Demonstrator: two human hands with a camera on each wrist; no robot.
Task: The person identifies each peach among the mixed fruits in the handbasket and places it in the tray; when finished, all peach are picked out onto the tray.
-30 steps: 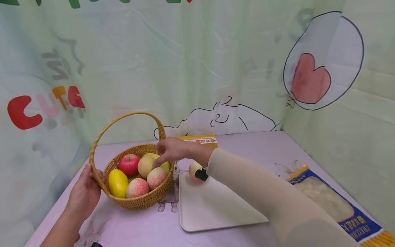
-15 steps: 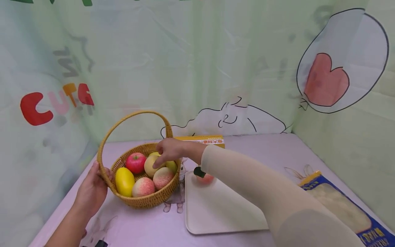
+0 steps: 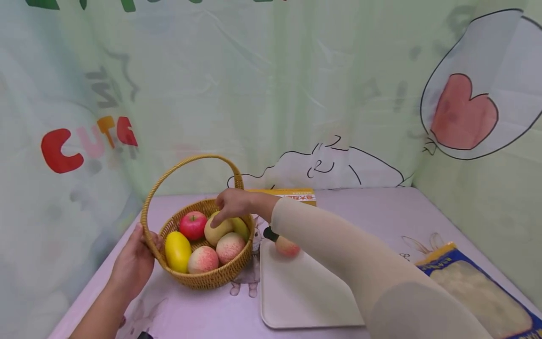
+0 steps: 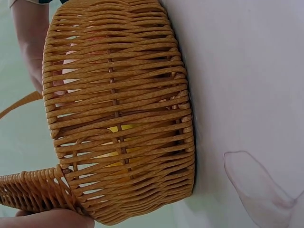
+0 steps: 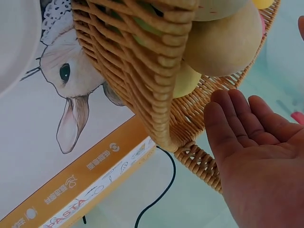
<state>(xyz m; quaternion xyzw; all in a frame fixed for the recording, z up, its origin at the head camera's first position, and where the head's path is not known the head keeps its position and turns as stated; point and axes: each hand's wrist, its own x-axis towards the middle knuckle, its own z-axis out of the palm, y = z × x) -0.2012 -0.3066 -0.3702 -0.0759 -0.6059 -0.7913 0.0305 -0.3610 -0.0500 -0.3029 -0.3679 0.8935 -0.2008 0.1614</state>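
A wicker basket (image 3: 211,278) with a tall hoop handle sits on the left of the table. My left hand (image 3: 134,263) grips it where the handle meets the rim. Inside lie a red apple (image 3: 193,225), a yellow mango-shaped fruit (image 3: 178,252), two pink-speckled peaches (image 3: 203,260), a pale yellow round fruit (image 3: 218,230) and, partly hidden, a greenish-yellow fruit (image 3: 240,228). Over the basket's far right side, my right hand (image 3: 235,202) reaches in, one finger overlapping the pale fruit in the head view. In the right wrist view its fingers (image 5: 244,118) are loosely bent, holding nothing.
Right of the basket lies a white tray (image 3: 309,301) with a peach (image 3: 288,246) at its far left corner, under my right forearm. An orange pasta box (image 3: 302,194) is behind it. A blue-and-yellow bag (image 3: 478,292) lies at the right.
The head view has turned left, so everything on the table appears further right. My right hand has shifted left over the pale fruit. My left hand keeps its hold on the basket.
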